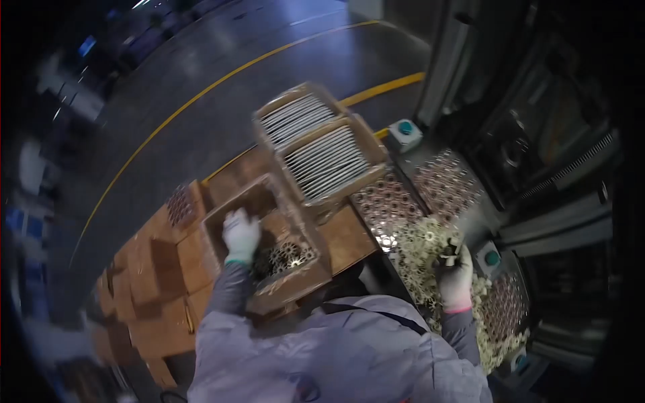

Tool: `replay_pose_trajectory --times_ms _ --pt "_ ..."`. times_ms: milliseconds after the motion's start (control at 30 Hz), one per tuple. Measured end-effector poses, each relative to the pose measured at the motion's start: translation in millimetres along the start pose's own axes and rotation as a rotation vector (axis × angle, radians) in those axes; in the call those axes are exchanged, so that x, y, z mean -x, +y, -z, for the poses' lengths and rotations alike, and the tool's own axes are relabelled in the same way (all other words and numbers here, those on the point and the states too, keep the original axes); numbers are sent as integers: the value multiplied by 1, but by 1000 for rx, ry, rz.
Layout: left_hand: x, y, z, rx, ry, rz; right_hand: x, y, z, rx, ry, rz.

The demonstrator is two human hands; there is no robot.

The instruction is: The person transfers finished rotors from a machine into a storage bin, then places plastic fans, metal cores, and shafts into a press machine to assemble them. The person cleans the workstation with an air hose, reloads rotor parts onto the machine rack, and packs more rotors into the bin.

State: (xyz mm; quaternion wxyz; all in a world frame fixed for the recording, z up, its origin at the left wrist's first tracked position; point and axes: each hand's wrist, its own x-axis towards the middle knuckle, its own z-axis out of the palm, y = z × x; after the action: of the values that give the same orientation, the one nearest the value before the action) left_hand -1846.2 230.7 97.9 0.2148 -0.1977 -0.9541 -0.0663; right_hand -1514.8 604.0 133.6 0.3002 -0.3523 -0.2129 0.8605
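Observation:
My left hand (240, 235), in a white glove with a green cuff, is over the left side of an open cardboard box (316, 252). Its fingers look slightly apart, and nothing shows in them. Dark metal toothed rings (287, 255) lie at the bottom of this box, right of the hand. My right hand (455, 282), gloved in white with a pink cuff and darkened fingers, is above a heap of pale, cream-coloured toothed rings (420, 248). Its fingers are closed around something small and dark (449, 251), too blurred to name.
Two cardboard boxes (377, 149) filled with rows of thin metal-edged pieces stand ahead. Trays of reddish-brown ring parts (386, 201) adjoin the heap. Two green push buttons (492, 258) (405, 127) sit beside machinery at right. Several brown cartons (154, 269) are at left.

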Motion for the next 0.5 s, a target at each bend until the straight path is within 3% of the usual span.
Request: replay_pose_trajectory --times_ms 33,67,100,133,167,200,233,333,433,467,500 --pt "7 -43 -29 -162 -122 48 3 -8 -13 71 -12 3" --pt "4 -60 -35 -148 -445 207 -9 -12 -4 -6 -50 -13" --pt "13 -77 -49 -227 -472 134 1 -26 -30 121 49 -16" --pt "19 -85 -71 -326 -449 55 -20 -27 -22 17 97 5" --pt "11 -58 -51 -180 -463 172 -23 -39 -17 -192 -238 -117" --pt "3 -31 -30 -37 -460 291 -23 -50 -27 -149 -216 -63" --pt "-2 -23 -15 -210 -577 319 -25 -59 -39 -106 -196 -28" --pt "19 -73 -70 -153 -483 227 -58 -99 -53 227 1 262" --pt "9 -65 -64 -85 -516 126 -110 -150 -70 493 296 520" --pt "8 -54 -56 -9 -514 93 -139 -168 -64 652 406 709" --pt "10 -47 -55 68 -516 64 -158 -185 -70 555 405 745"
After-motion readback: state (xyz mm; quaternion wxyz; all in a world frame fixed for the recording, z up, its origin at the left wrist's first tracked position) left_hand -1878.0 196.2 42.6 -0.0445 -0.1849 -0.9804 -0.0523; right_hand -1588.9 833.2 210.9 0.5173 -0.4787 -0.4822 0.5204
